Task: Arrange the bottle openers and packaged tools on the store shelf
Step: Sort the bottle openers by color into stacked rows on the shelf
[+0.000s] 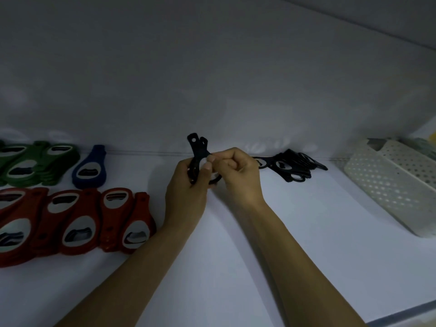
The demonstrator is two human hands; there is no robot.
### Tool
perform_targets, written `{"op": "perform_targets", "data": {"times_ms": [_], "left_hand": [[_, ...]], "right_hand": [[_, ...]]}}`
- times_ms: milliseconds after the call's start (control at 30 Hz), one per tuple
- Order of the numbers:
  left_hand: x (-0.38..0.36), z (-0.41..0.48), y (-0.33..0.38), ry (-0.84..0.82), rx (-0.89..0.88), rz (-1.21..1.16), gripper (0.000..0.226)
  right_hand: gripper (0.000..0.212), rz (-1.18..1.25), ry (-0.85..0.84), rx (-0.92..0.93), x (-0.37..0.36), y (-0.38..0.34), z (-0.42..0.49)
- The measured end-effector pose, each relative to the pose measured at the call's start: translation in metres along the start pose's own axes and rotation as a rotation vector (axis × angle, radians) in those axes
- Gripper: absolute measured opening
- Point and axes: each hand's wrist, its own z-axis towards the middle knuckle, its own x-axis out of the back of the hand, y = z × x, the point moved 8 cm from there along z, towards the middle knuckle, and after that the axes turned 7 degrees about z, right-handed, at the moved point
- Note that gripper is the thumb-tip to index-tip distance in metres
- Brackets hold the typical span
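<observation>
Several black openers [197, 147]: held upright as a small bunch over the middle of the shelf [306, 232], handles up.
Left hand [186, 197]: fingers curled round the heads of the bunch.
Right hand [236, 171]: fingers curled, tips pinching the bunch from the right side.
Black pile [292, 166]: lies near, at the back wall.
Colour groups: blue opener [90, 166], green openers [35, 164], red openers [70, 220] at left.
Risk: I think one opener may slip from the bunch and scatter the pile, because the pinch is small.

Shop: white shelf [306, 220] stocked with colour-sorted bottle openers [77, 223].
</observation>
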Motion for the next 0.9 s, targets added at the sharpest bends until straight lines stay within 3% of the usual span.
{"op": "perform_targets", "data": {"times_ms": [167,200,267,333,400,533,767,900], "left_hand": [[0.007,0.002,0.0,0.078,-0.01,0.017,0.013],[0.007,0.002,0.0,0.074,-0.014,0.021,0.014],[0.006,0.003,-0.003,0.065,-0.012,0.019,0.016],[0.007,0.002,-0.004,0.074,-0.016,0.05,0.02],[0.008,0.001,-0.002,0.08,-0.024,0.09,0.023],[0.009,0.003,-0.004,0.107,-0.037,0.075,0.024],[0.011,0.002,-0.001,0.126,-0.051,-0.029,0.021],[0.009,0.002,-0.003,0.114,-0.006,-0.086,0.019]], "right_hand": [[0.023,-0.2,0.059,-0.017,0.016,0.004,0.007],[0.026,-0.363,0.128,0.035,0.032,0.003,0.013],[0.029,-0.918,0.218,0.138,0.059,0.001,0.024],[0.047,-1.224,0.187,-0.017,0.076,0.02,0.031],[0.05,-1.267,0.17,-0.119,0.083,0.032,0.032],[0.027,-1.165,0.221,-0.039,0.078,0.02,0.029],[0.01,-1.091,0.268,-0.002,0.079,0.014,0.025],[0.022,-0.973,0.345,0.099,0.074,0.001,0.021]]}}
